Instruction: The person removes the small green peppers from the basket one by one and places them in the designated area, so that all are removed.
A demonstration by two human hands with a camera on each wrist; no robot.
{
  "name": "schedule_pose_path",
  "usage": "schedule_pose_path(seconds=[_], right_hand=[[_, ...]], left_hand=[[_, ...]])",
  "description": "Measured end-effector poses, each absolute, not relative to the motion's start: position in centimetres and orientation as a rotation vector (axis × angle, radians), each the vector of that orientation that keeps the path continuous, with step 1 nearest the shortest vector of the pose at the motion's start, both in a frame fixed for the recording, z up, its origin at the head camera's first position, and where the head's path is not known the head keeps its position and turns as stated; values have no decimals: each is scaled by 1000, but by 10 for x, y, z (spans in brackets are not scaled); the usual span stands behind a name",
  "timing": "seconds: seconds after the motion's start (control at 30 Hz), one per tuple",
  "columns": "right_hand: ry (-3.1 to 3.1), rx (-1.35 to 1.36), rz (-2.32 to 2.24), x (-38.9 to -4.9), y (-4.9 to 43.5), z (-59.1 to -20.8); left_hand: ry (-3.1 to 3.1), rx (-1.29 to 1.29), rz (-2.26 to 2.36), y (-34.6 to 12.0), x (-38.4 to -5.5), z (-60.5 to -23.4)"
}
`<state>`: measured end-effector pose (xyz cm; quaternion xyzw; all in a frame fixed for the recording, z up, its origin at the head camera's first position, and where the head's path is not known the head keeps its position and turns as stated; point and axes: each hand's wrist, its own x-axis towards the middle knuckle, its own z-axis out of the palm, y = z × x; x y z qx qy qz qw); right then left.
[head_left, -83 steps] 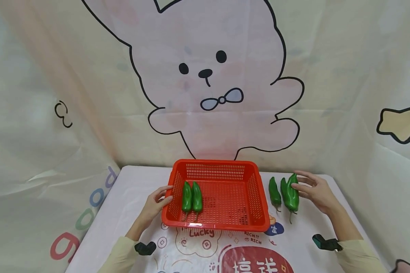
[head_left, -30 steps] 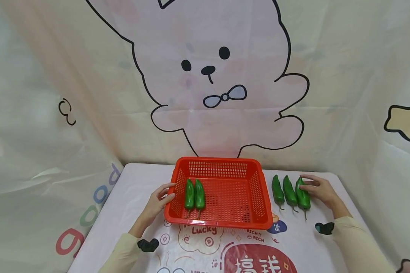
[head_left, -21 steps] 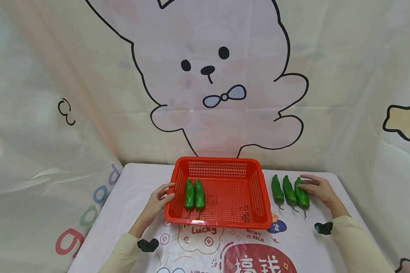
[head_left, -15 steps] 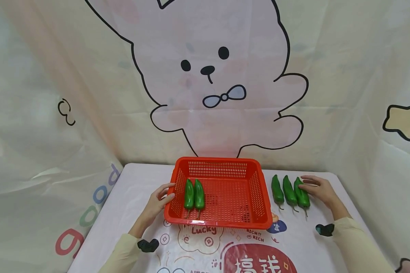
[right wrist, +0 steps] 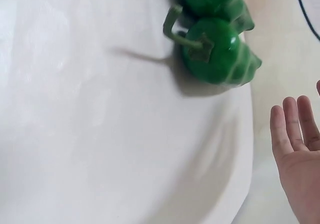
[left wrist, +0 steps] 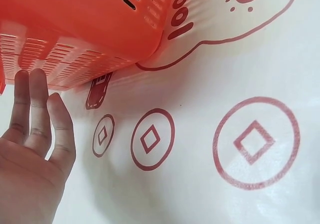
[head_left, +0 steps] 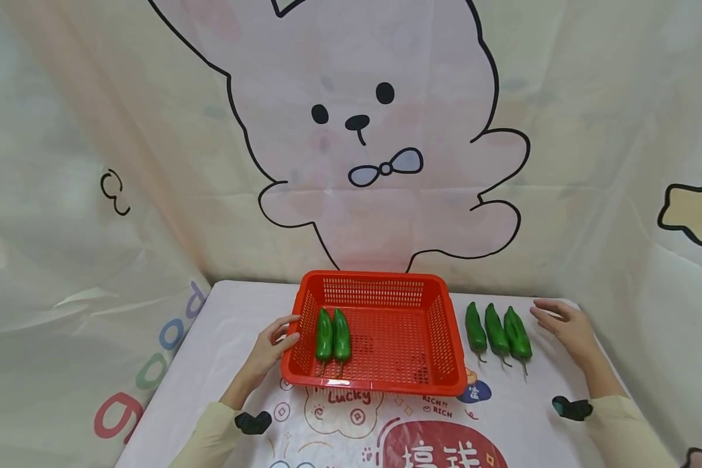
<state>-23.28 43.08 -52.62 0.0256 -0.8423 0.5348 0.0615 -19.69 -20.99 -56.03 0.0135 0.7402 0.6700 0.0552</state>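
Observation:
My left hand (head_left: 267, 350) is at the left side of a red plastic basket (head_left: 392, 388), its fingertips right at the rim. In the left wrist view, loosely straight fingers (left wrist: 40, 114) lie along the basket's slotted wall. Two green peppers (head_left: 324, 335) lie side by side inside the basket, toward its left. To the right of the basket, three more green peppers (head_left: 517, 335) form a row on the table, stems toward me. My right hand (head_left: 572, 331) holds nothing and hovers just right of that row. The right wrist view shows its fingers extended, apart from the nearest pepper (right wrist: 215, 54).
A white tablecloth (head_left: 234, 312) with red printed drawings covers the table. Behind it hangs a curtain (head_left: 386, 214) with a cartoon animal, and further sheets close in both sides. Dark wrist bands (head_left: 253, 423) show at both sleeves.
My right hand has let go of the rightmost pepper and drawn away to the right. Earlier it set that pepper down beside the other two. My left hand has stayed at the basket.

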Motion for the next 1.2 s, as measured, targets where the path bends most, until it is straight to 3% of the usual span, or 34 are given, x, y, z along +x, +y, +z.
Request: schedule_pose_path(seconds=[0.27, 1.2], right_hand=[[-2260, 153, 2017, -229, 420, -521], [-2307, 406, 1969, -205, 343, -480]], left_hand=[[2269, 66, 2020, -212, -197, -562], [2249, 41, 2042, -210, -195, -562]])
